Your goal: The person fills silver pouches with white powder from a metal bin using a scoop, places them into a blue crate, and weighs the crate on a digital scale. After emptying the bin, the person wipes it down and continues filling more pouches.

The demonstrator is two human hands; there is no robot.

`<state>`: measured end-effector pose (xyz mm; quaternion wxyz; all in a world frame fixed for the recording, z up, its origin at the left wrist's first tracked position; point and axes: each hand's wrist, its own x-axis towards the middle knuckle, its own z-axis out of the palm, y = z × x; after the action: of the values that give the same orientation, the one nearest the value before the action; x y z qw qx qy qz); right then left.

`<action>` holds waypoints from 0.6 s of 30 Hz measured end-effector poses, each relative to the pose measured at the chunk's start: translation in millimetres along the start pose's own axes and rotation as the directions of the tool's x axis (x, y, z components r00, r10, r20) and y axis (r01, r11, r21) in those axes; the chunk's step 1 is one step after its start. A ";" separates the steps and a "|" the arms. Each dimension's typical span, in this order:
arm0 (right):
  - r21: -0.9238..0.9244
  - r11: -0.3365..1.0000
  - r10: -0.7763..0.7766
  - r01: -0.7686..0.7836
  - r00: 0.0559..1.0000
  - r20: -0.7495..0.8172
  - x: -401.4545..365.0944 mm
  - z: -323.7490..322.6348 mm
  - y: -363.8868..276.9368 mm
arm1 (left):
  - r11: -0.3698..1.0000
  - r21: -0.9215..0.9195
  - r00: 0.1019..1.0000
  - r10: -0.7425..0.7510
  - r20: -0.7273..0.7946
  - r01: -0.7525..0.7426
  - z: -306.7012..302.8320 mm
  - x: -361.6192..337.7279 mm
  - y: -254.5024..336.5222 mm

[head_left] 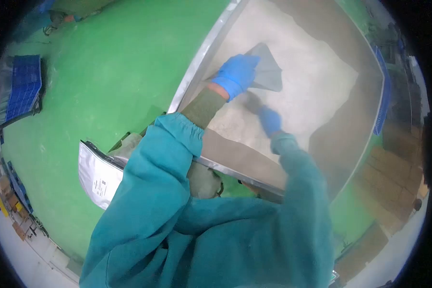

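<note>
A large metal-rimmed tray (191, 79) holds a wide spread of pale powder (317, 77), with its grey-brown floor bare near the edges. Over the powder, my left hand (237, 74), in a blue glove, is closed on a thin grey translucent bag (268, 69) that flares out to the right. Just below it, my right hand (270, 120), also gloved in blue, is smeared by motion. A dark, blurred tool like a small scoop (253, 103) sticks out from its fingers towards the bag. Teal sleeves cover both arms.
A silver pouch with a white label (101, 182) stands at the tray's lower left. A blue crate (24, 89) is at the far left, and a blue slatted edge (381, 91) lies along the tray's right side. Part of another person (74, 9) shows at the top left.
</note>
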<state>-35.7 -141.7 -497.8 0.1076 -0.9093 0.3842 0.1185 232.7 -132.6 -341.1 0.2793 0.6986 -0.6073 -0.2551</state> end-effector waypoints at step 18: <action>0.652 0.722 -0.124 -0.232 0.883 0.452 -29.3 -187.5 -10.0 | 0.998 0.031 0.979 0.052 0.197 -0.059 -6.5 -4.8 1.5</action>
<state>-23.4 -168.9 -310.1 0.5227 -0.7352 0.3902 0.1846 235.6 -127.4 -335.3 0.2122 0.6579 -0.6557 -0.3037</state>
